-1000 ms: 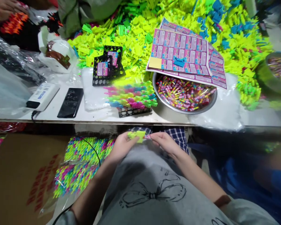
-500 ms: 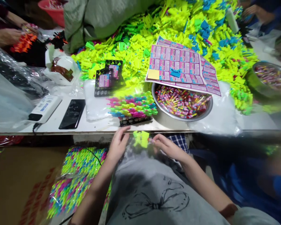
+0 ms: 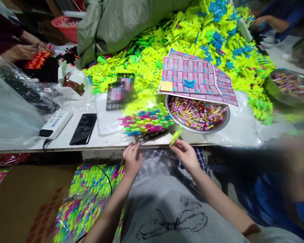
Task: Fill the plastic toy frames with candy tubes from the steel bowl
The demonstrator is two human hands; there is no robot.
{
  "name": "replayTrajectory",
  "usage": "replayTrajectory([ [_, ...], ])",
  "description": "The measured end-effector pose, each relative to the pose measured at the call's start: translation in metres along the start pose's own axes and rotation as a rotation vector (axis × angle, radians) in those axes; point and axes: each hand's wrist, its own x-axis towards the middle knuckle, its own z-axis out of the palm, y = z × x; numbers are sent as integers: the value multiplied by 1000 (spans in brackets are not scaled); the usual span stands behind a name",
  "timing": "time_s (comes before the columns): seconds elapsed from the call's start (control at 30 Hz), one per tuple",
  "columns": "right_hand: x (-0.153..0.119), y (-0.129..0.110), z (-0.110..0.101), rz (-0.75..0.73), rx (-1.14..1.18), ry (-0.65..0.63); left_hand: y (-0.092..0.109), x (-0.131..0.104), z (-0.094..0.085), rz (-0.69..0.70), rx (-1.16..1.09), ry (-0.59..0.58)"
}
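My right hand (image 3: pixel 186 154) pinches a small yellow-green plastic piece (image 3: pixel 176 136) between thumb and fingertips, just over the table's front edge. At that same edge, my left hand (image 3: pixel 133 156) has its fingers curled against the near left corner of a black holed tray (image 3: pixel 152 136). Rows of yellow, pink, blue and green plastic pieces (image 3: pixel 147 119) stand packed on this tray, which hides much of it. Right of the tray, a steel bowl (image 3: pixel 229 118) holds many small candy-like tubes in pink and yellow wrapping, partly covered by printed pink label sheets (image 3: pixel 190 72).
A large heap of yellow-green and blue plastic pieces (image 3: pixel 147 67) fills the table's back. To the left lie a phone (image 3: pixel 83 129), a white power bank (image 3: pixel 57 124) and more black trays (image 3: pixel 116 96). Bagged coloured pieces (image 3: pixel 91 182) sit below. Co-workers' hands (image 3: pixel 20 52) are at the sides.
My right hand has lifted the yellow-green piece from over my lap up toward the tray and bowl, turning it edge-on. My left hand's fingers have curled in at the tray's corner.
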Motion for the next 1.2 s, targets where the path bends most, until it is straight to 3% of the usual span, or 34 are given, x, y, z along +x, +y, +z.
replayTrajectory([
  [0.13,9,11,28,-256,-331,56,10,-21,17,-42,-10,46],
  [0.37,22,53,59,-436,-587,230,12,-43,35,-26,-37,27],
  [0.63,23,63,67,-455,-690,293,0,-47,47,-22,-63,45],
  [1.2,27,67,67,-457,-817,254,-3,-49,50,-9,-29,60],
])
